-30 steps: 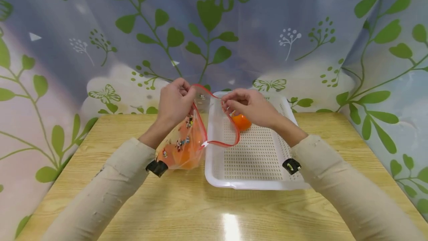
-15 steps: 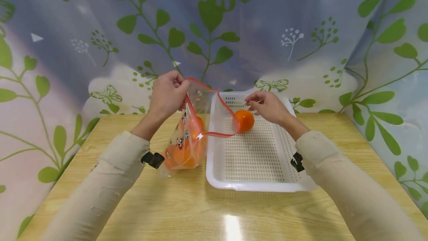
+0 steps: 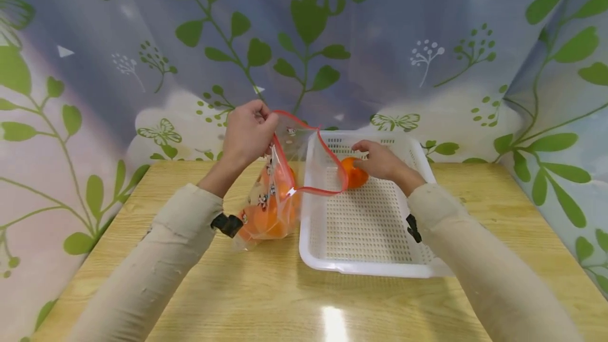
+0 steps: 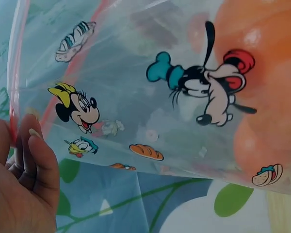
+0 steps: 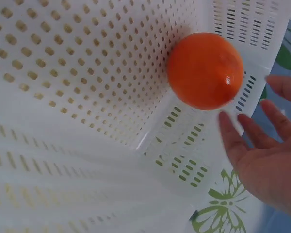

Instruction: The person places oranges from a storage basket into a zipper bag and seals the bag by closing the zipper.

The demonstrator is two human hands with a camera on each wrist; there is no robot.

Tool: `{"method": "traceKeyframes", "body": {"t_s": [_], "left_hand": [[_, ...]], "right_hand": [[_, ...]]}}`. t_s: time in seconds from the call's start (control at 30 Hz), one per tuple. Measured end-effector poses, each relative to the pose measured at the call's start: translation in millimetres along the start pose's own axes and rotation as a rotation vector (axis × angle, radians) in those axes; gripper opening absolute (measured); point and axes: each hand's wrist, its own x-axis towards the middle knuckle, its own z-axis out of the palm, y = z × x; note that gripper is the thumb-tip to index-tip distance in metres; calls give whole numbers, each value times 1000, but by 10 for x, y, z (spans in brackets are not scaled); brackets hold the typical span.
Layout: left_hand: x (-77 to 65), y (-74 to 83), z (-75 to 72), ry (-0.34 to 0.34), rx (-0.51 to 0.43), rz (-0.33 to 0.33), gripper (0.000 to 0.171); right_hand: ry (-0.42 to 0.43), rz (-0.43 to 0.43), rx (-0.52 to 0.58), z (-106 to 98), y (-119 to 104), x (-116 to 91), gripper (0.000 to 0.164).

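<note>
My left hand [image 3: 248,133] pinches the red-edged mouth of a clear zip bag [image 3: 266,189] and holds it up, gaping to the right. Several oranges bulge in its lower part; cartoon figures are printed on the plastic [image 4: 131,111]. A white zip slider [image 3: 291,192] sits at the near end of the mouth. One more orange [image 5: 205,70] lies inside the white perforated basket [image 3: 375,269], towards its back left. Beside that orange is my right hand [image 3: 381,161], with fingers spread and apart from the fruit in the right wrist view [image 5: 266,150].
The basket stands on a light wooden table [image 3: 266,300], just right of the bag, whose mouth overhangs its left rim. A patterned curtain [image 3: 361,57] with green leaves and butterflies hangs close behind the basket.
My right hand has let go of the bag's red edge, drawn back right, then come down beside the orange in the basket. My left hand keeps hold of the bag.
</note>
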Motion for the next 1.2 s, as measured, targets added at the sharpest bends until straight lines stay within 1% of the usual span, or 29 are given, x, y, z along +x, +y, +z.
{"method": "traceKeyframes", "body": {"t_s": [0.1, 0.2, 0.27, 0.33, 0.47, 0.53, 0.67, 0.87, 1.03, 1.2], "left_hand": [[15, -37, -27, 30, -61, -18, 15], [13, -58, -45, 45, -92, -34, 14], [3, -57, -29, 36, -89, -29, 14], [-10, -53, -13, 24, -84, -16, 15], [-32, -51, 17, -5, -61, 14, 16], [-41, -54, 29, -17, -53, 14, 16], [-41, -75, 36, -20, -45, 6, 15], [-45, -81, 46, -21, -62, 15, 15], [-58, -84, 63, -30, -80, 22, 15], [-88, -97, 97, -32, -77, 27, 16]], "right_hand": [[-37, 21, -28, 34, -19, 57, 50], [-54, 33, -55, 86, -11, 134, 52], [-66, 25, -89, 123, 14, 158, 54], [-84, -5, -129, 154, 32, 182, 55], [-97, -33, -167, 189, 41, 197, 51], [-94, -12, -156, 195, 41, 192, 50], [-108, -3, -164, 185, 19, 163, 51], [-181, 2, -245, 148, -77, 65, 49], [-212, 46, -283, 143, -119, 13, 55], [-225, 94, -264, 158, -83, -29, 55]]}}
